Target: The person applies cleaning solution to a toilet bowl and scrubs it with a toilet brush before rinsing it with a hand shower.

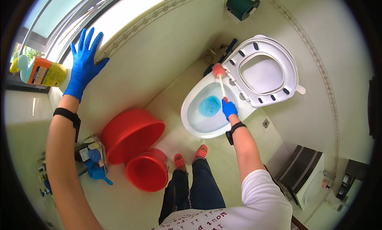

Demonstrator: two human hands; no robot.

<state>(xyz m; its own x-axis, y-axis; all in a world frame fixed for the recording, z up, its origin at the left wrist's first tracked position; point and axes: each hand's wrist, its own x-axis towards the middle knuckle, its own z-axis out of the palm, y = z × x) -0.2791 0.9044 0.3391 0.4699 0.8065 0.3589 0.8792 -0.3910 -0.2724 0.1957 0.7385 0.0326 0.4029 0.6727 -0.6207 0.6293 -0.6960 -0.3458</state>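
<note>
The right hand (229,109), in a blue glove, is closed round the red grip end of a long-handled toilet brush (222,85); the finger wrap is partly hidden, but no gap shows between palm and handle. Gripping at the far end presumably sets the glove well apart from the bristles. The brush's pinkish-red head (218,70) is at the rear rim of the toilet bowl (189,118), just beside the seat hinge, with its pale shaft slanting across the back of the bowl (whether the bristles bear on the porcelain cannot be determined). Blue, foamy water (209,106) lies in the bowl, apart from the brush. The toilet seat (287,63) is raised, underside and dark bumpers exposed, which leaves rim and hinge accessible. The left hand (84,61), likewise gloved, holds nothing: its fingers are spread and the palm appears flat to the wall by the window, probably as a brace for leaning. A spray bottle (47,72), orange and yellow, stands near it on the sill side, within reach. On the floor, a large red basin (133,130) is tilted beside a smaller red bucket (147,172), both apart from the bowl, seemingly to leave standing room.
</note>
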